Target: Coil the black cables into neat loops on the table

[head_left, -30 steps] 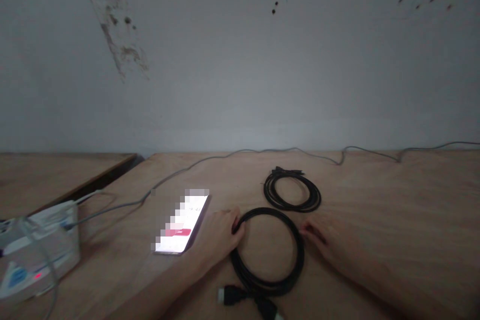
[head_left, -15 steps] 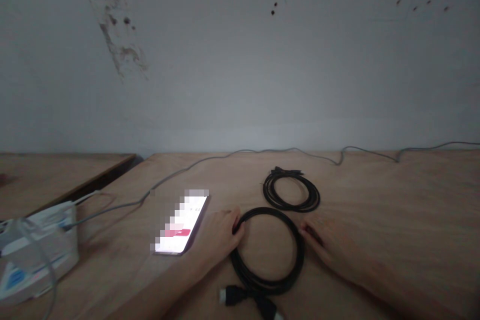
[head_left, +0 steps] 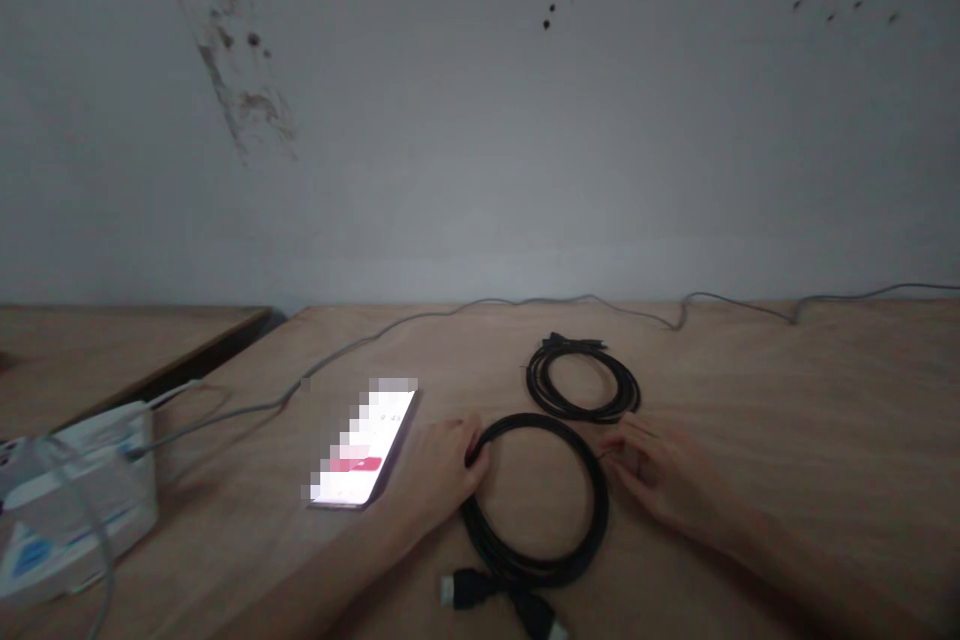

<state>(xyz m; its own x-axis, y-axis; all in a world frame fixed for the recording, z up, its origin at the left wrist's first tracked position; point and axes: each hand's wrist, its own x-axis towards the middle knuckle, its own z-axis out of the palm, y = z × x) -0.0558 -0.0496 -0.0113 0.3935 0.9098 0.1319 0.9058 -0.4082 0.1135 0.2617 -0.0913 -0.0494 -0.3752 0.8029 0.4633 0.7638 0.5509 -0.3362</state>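
A black HDMI cable (head_left: 600,510) lies wound in a round coil on the table, its two metal-tipped plugs (head_left: 471,589) crossed at the near side. Curled around the coil's upper left edge, my left hand (head_left: 446,460) is closed on it. On the opposite side, my right hand (head_left: 660,470) has thumb and fingers bent close together by the coil's right edge. A thin strand, like a tie (head_left: 603,455), sticks out from the coil to those fingertips. Just beyond lies a second coiled black cable (head_left: 630,385), touched by neither hand.
A phone (head_left: 367,455) with a lit screen, partly pixelated, lies left of my left hand. At the far left stands a white power strip or box (head_left: 82,510) with grey cords. A grey cord (head_left: 420,317) runs along the table's back by the wall (head_left: 480,170).
My right hand has shifted slightly up and its fingers have loosened a little, uncovering the thin strand. My left hand and both coils stay in place.
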